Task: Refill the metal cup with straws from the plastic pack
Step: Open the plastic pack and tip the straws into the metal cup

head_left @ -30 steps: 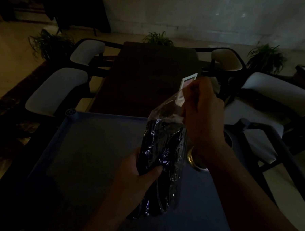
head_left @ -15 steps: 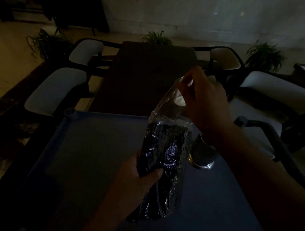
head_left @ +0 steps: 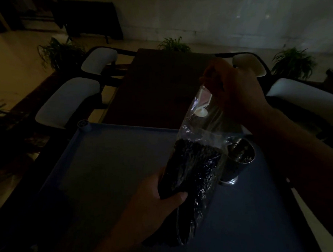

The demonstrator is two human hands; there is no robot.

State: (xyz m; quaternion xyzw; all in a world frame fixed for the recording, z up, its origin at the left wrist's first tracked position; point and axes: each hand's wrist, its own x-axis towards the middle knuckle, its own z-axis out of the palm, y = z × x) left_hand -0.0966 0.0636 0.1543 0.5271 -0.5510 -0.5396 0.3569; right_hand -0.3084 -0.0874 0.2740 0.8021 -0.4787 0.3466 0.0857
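Note:
In dim light I hold a clear plastic pack (head_left: 195,174) filled with dark straws, tilted upright over the blue table (head_left: 106,167). My left hand (head_left: 158,201) grips the pack's lower half from the left. My right hand (head_left: 235,91) pinches the pack's empty top end, where a white label (head_left: 203,102) shows. The shiny metal cup (head_left: 238,158) stands on the table just right of the pack, under my right wrist. I cannot tell what the cup holds.
Beyond the blue table stands a long dark table (head_left: 159,83) with white-cushioned chairs on the left (head_left: 68,102) and right (head_left: 305,97). Potted plants (head_left: 61,52) line the floor behind. The blue table's right edge (head_left: 292,196) is close to the cup.
My right hand has lifted up and back along the pack's top end, uncovering the cup. The left hand keeps its hold on the pack.

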